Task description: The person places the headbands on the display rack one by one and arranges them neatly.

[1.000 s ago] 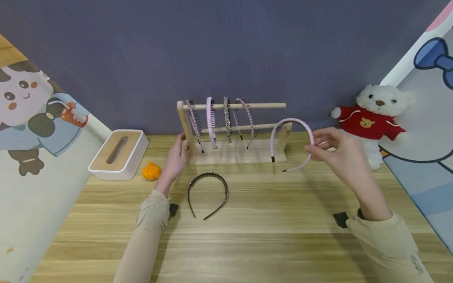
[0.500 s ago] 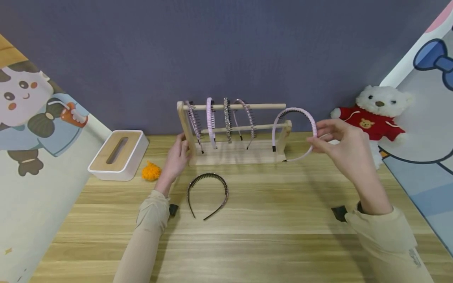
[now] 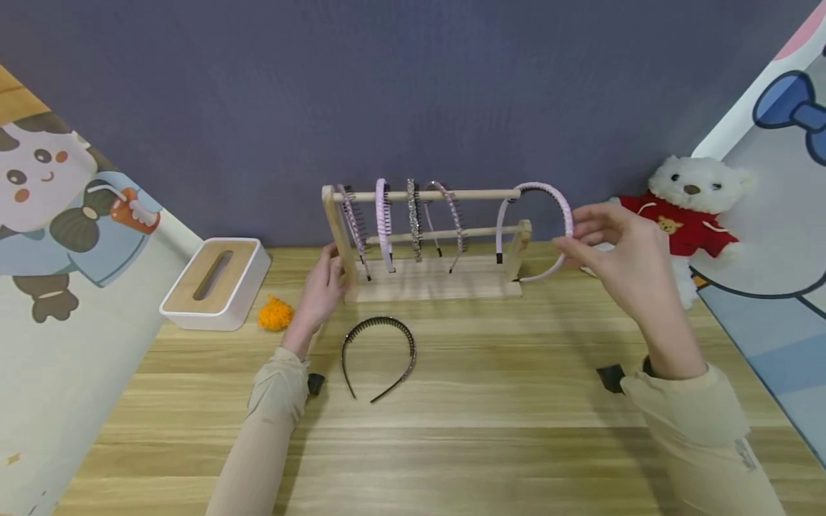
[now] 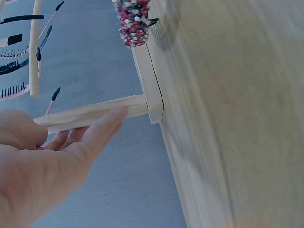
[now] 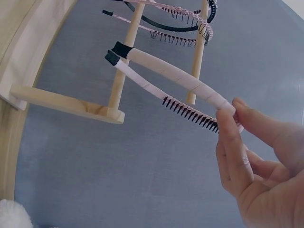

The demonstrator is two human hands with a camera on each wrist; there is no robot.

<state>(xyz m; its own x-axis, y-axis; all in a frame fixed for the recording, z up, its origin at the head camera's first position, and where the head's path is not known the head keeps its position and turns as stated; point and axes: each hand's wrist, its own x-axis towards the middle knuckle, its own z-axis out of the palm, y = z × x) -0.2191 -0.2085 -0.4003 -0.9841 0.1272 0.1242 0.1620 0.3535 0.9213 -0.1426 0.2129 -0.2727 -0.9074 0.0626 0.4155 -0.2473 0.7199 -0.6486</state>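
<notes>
My right hand (image 3: 622,258) pinches a pale pink headband (image 3: 563,208) between thumb and fingers by its right side, at the right end of a wooden headband rack (image 3: 439,288). In the head view its arch meets the free end of the rack's upper bar; the black-tipped ends hang below. In the right wrist view the comb teeth (image 5: 190,113) show inside the band. My left hand (image 3: 320,283) grips the rack's left post (image 4: 95,111), thumb on one side and fingers on the other. On the bars hang several headbands, including a pink one (image 3: 382,222) and a glittery one (image 3: 414,218).
A dark toothed headband (image 3: 413,351) lies on the table in front of the rack. To the left are an orange fluffy ball (image 3: 275,313) and a white tissue box (image 3: 239,301) with a wooden lid. A white teddy bear (image 3: 690,186) sits at the right.
My right hand has raised the pink headband and brought it slightly left, from in front of the lower bar up to the upper bar's end. The left hand stays on the post.
</notes>
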